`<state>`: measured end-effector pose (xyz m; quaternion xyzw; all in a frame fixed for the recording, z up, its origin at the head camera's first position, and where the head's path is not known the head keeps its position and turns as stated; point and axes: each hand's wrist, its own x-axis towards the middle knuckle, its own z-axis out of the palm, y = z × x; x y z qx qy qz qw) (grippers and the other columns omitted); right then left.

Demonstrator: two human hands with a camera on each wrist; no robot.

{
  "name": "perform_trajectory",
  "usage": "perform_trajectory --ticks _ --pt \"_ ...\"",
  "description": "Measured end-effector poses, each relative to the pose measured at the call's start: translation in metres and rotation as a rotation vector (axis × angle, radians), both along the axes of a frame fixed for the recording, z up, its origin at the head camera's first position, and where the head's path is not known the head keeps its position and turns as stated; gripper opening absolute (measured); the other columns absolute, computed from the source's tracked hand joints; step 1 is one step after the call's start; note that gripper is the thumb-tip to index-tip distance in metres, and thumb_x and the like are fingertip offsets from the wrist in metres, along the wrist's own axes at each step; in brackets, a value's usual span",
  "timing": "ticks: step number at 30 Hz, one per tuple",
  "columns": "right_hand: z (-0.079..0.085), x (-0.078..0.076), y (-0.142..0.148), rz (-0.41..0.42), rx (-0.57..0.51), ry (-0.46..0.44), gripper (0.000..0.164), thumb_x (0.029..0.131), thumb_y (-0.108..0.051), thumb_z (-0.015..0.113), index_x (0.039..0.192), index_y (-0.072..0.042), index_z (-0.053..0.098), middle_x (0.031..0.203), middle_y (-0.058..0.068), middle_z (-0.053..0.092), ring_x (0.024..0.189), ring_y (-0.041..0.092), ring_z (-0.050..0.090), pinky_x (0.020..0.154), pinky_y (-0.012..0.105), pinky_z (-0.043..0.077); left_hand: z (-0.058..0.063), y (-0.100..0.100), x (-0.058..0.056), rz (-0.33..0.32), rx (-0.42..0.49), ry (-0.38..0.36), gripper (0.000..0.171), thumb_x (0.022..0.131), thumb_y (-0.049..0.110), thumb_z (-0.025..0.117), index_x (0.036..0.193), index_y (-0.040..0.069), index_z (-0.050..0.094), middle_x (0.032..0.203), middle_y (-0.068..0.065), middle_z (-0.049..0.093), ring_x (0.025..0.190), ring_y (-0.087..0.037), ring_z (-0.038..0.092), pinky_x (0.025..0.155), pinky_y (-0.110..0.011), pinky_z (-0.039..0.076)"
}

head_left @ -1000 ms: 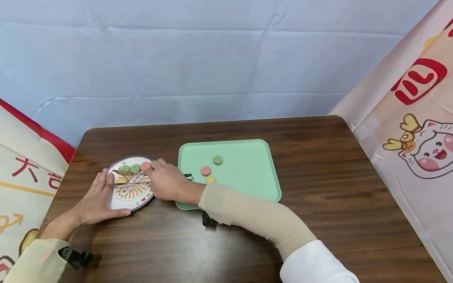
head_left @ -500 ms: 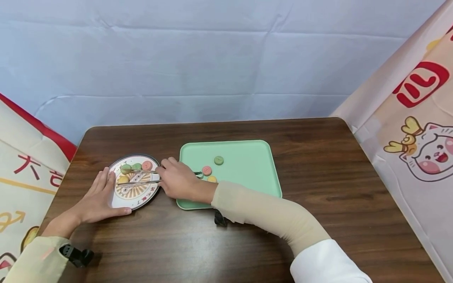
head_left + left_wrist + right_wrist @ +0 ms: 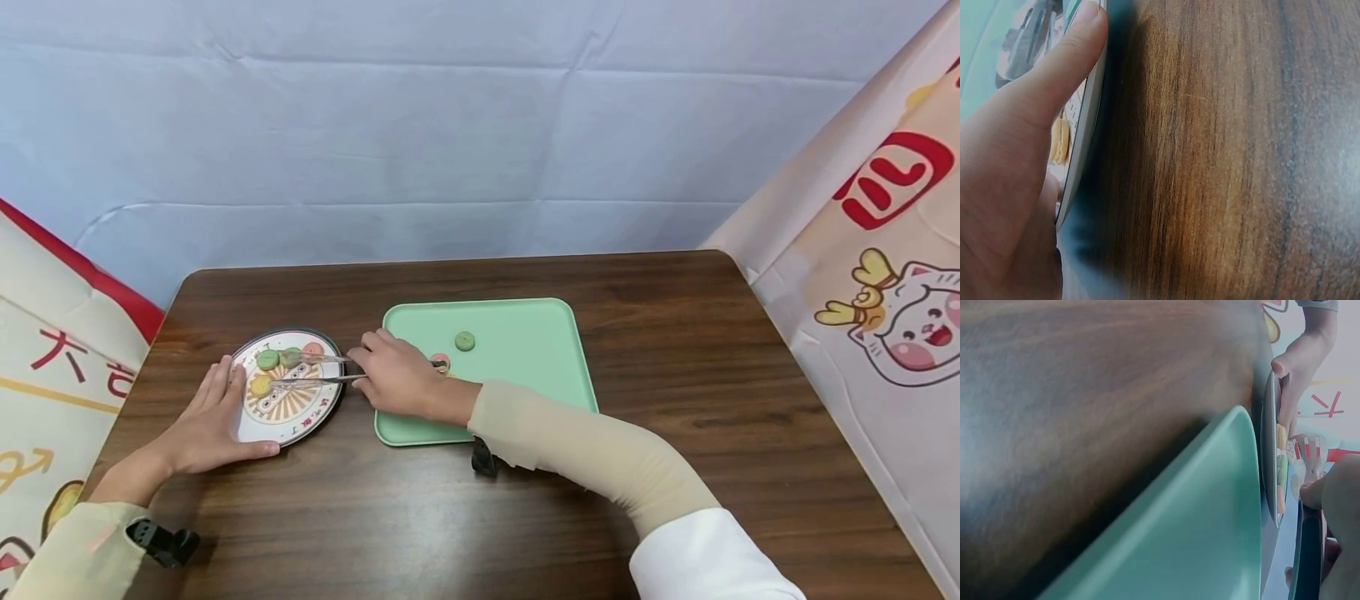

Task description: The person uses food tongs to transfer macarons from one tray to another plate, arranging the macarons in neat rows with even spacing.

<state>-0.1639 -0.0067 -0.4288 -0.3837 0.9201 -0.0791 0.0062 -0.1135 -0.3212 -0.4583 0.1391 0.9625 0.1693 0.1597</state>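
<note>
With fingers straight and spread, my left hand (image 3: 206, 421) rests on the left rim of a round patterned plate (image 3: 313, 419); its thumb lies along the near rim in the left wrist view. My right hand (image 3: 397, 375) grips metal tongs (image 3: 318, 381) with dark handles (image 3: 1307, 556). The tongs' arms are spread above the plate, and no macaron shows gripped between them. On the plate lie two green macarons (image 3: 267, 359), a pink macaron (image 3: 313, 349) partly behind the tongs, and a yellow macaron (image 3: 260, 384).
Right of the plate is a light green tray (image 3: 517, 358), partly under my right hand and forearm. It bears a green macaron (image 3: 465, 341) and a pink macaron (image 3: 441, 362) mostly hidden by the hand. Both stand on a brown wooden table (image 3: 675, 375).
My right hand has drawn the tongs rightward, from beside the left fingers toward the tray. It now covers much of the tray's pink and yellow macarons. My left hand stays on the plate.
</note>
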Motion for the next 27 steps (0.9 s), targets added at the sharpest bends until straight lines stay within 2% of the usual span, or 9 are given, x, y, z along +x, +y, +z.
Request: perform_trajectory --ticks 9,27 --pt "0.005 -0.001 0.013 -0.009 -0.013 -0.026 0.043 0.104 -0.034 0.057 0.140 -0.010 0.060 0.113 0.002 0.057 0.104 0.017 0.049 0.086 0.026 0.046 0.000 0.001 0.000 0.003 0.001 -0.001 0.137 0.078 0.064 0.077 0.156 -0.013 -0.006 0.163 -0.032 -0.020 0.150 -0.048 -0.018 0.117 -0.070 0.007" --pt "0.016 -0.001 0.041 -0.005 -0.063 -0.037 0.040 0.103 -0.029 0.061 0.136 -0.008 0.063 0.111 0.003 0.057 0.101 0.018 0.050 0.082 0.026 0.046 0.000 0.000 0.001 0.003 -0.004 -0.001 0.137 0.078 0.064 0.077 0.156 -0.013 -0.007 0.163 -0.032 -0.020 0.150 -0.048 -0.018 0.117 -0.070 0.007"
